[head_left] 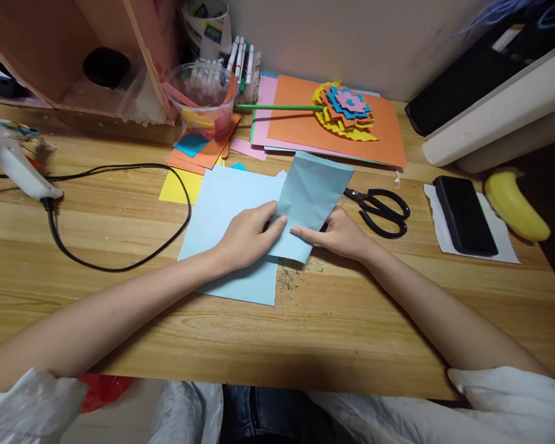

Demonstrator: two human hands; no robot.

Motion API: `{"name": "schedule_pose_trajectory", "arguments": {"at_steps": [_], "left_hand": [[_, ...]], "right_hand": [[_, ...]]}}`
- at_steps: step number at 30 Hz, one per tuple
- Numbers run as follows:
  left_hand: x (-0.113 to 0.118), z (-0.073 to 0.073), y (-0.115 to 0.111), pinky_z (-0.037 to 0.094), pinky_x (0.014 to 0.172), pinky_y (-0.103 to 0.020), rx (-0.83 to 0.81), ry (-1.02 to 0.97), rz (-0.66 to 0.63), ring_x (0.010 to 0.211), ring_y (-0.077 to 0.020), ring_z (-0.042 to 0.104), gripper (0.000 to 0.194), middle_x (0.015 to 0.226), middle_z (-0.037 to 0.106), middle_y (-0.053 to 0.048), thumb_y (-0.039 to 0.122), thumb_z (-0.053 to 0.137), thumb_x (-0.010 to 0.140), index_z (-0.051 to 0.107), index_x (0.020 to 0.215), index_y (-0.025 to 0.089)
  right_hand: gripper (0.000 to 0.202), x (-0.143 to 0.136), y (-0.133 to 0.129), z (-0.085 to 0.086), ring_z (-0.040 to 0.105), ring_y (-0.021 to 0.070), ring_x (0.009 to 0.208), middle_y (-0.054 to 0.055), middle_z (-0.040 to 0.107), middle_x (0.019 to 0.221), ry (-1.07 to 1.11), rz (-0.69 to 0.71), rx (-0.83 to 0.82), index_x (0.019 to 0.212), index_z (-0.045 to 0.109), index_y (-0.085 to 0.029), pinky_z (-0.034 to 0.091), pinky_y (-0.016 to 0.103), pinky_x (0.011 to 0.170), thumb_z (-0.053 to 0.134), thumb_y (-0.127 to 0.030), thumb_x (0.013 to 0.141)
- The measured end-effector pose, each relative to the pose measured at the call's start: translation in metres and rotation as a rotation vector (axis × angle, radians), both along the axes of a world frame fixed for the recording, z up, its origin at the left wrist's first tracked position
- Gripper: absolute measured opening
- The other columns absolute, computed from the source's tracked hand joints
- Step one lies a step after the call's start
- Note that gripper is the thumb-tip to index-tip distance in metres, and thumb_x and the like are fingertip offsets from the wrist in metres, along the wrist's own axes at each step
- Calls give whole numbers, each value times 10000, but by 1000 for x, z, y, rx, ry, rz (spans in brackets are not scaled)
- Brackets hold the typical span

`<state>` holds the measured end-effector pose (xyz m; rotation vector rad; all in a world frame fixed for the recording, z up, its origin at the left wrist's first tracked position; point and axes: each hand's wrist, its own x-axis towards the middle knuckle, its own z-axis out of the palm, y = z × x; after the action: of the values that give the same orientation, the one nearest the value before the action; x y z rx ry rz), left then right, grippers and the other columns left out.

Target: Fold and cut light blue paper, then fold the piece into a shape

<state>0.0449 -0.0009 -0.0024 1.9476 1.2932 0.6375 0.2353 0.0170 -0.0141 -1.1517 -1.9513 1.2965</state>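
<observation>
Between my two hands is a creased piece of light blue paper [312, 191], raised a little and tilted over the table. My left hand [250, 237] grips its left side, thumb on top and the other fingers mostly hidden. At its lower right, my right hand [345, 234] pinches the paper with the thumb in front; the fingers behind are out of sight. Below my left hand lies a larger light blue sheet [231, 191], flat on the wood. Black-handled scissors [383, 209] rest just beyond my right hand, their blades partly covered by the paper.
A layered paper flower [349, 105] on a green stick lies across orange sheets [291, 123]. Behind stand a clear plastic cup [203, 98] and several markers [240, 61]. A white glue gun [23, 163] trails a looping black cord at left. A phone [465, 216] and banana [515, 203] lie right.
</observation>
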Motion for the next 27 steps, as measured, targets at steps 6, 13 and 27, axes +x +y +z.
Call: {"name": "schedule_pose_trajectory", "arguments": {"at_steps": [6,13,27], "left_hand": [[-2,-2,0,309,556,-235,-12,-108,36,620,-110,422,217,686,496,9,302,372,888,511,798,162],[-3,-4,-1,297,538,-223,10,-146,108,588,-102,363,239,625,414,28,328,387,883,462,726,164],[-4,-5,0,404,559,-243,-112,-324,128,648,-119,512,242,736,565,-14,386,432,866,513,801,167]], "right_hand": [[297,1,2,2,575,163,671,31,636,748,-103,29,3,751,628,-152,465,275,605,555,-438,789],[403,0,2,4,474,97,498,-14,519,538,-113,-2,48,528,502,-163,367,223,467,521,-448,812],[286,0,2,2,583,118,461,-3,612,510,91,-103,-118,640,564,-167,451,229,462,593,-413,784]]}}
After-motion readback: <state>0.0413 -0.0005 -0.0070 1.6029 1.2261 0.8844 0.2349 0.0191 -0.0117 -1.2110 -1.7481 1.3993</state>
